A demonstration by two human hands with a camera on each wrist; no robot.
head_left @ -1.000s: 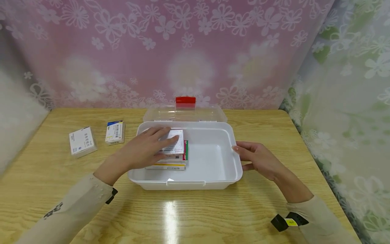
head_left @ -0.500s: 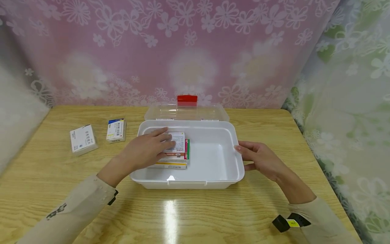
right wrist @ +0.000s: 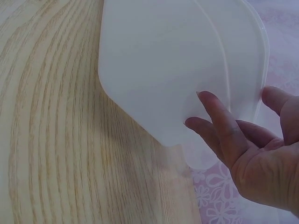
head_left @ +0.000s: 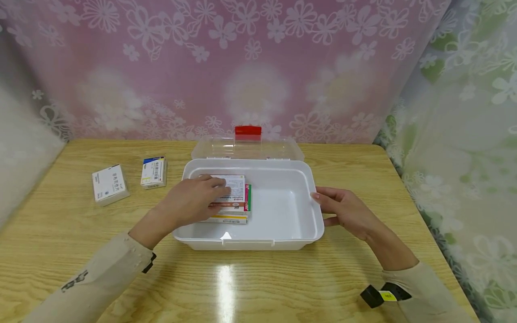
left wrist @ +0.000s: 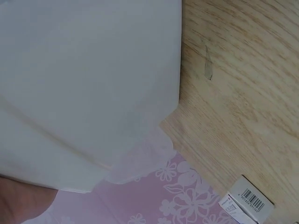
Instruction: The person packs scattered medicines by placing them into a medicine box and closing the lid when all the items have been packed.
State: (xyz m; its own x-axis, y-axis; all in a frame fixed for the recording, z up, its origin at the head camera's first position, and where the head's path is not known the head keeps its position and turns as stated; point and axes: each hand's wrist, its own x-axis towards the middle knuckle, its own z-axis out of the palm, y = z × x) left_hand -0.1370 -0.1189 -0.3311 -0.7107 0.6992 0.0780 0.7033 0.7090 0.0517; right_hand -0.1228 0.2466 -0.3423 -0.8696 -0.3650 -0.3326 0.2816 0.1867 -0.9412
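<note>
A white plastic storage box (head_left: pixel 282 220) stands on the table with its clear lid (head_left: pixel 218 147) folded back. Inside, at the left, medicine boxes lie stacked. The top one is a white ibuprofen box (head_left: pixel 237 185) with an orange-brown band; a green-and-pink edge (head_left: pixel 248 199) and a yellow-striped box (head_left: pixel 232 220) show beneath. My left hand (head_left: pixel 191 199) rests over the stack, fingers loosely bent on the top box, hiding its left part. At the right end my right hand (head_left: pixel 345 211) holds the storage box, thumb on the rim and fingers (right wrist: pixel 224 126) against the outer wall.
Two more medicine boxes sit on the table to the left: a white one (head_left: pixel 109 184) and a smaller white-and-blue one (head_left: pixel 153 172). The lid's red latch (head_left: pixel 248 130) points up at the back. A pink floral curtain (head_left: pixel 250 89) hangs behind the table.
The ibuprofen box has come to lie flat on the stack. My left hand has drawn back leftward, its fingers more bent. My right hand keeps its place on the rim.
</note>
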